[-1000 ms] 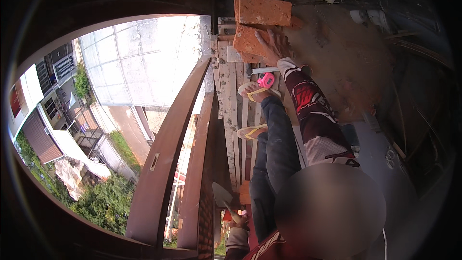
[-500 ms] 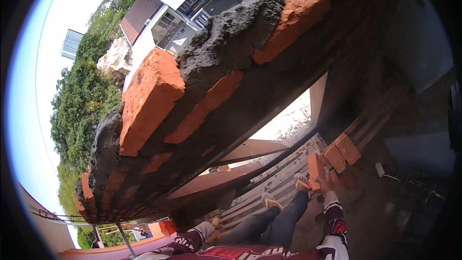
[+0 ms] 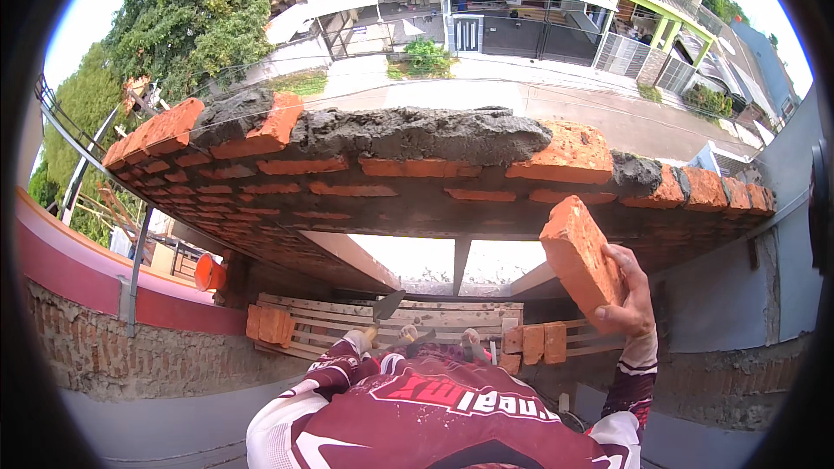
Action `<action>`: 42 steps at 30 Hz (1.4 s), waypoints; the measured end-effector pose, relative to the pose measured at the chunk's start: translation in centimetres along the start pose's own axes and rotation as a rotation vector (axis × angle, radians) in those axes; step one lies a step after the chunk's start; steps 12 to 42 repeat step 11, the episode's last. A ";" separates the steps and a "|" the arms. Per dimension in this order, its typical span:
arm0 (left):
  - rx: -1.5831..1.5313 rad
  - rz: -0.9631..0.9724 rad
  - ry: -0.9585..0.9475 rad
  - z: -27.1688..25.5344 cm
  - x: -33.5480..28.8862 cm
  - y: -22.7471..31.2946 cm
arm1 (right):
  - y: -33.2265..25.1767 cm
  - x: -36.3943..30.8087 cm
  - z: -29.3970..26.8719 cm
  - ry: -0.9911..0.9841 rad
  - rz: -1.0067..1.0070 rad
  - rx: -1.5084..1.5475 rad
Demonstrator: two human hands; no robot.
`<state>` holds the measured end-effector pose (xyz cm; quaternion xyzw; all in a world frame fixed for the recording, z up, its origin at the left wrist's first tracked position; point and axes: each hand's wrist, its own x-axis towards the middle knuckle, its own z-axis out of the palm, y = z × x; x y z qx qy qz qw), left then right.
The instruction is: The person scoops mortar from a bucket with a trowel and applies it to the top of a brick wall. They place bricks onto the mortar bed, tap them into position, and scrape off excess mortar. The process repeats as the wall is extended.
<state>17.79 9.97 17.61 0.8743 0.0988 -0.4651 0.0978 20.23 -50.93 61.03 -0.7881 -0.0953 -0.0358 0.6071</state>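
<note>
Now | right hand (image 3: 627,300) clenched round brick (image 3: 580,252) | brick above hand, below wall (image 3: 417,178)

Rough matt clay brick (image 3: 580,254)

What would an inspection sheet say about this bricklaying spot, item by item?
Surface: top of the brick wall, spread with grey mortar.
Job's things: one loose brick raised below the wall's top; trowel lower down.
Clutter: spare bricks on wooden planks; orange bucket.
Hands: right hand grips the brick; left hand not visible.
Cables: thin lines cross near the wall top; kind unclear.
Surroundings: street, houses and trees beyond.
</note>
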 end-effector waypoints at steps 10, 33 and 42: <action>-0.379 -0.214 0.020 10.1 -6.8 -1.2 | -10.2 20.1 3.8 -0.247 -0.363 -0.438; -0.432 -0.192 0.049 11.6 -6.6 -0.9 | -10.3 21.4 4.6 -0.276 -0.376 -0.454; -0.432 -0.192 0.049 11.6 -6.6 -0.9 | -10.3 21.4 4.6 -0.276 -0.376 -0.454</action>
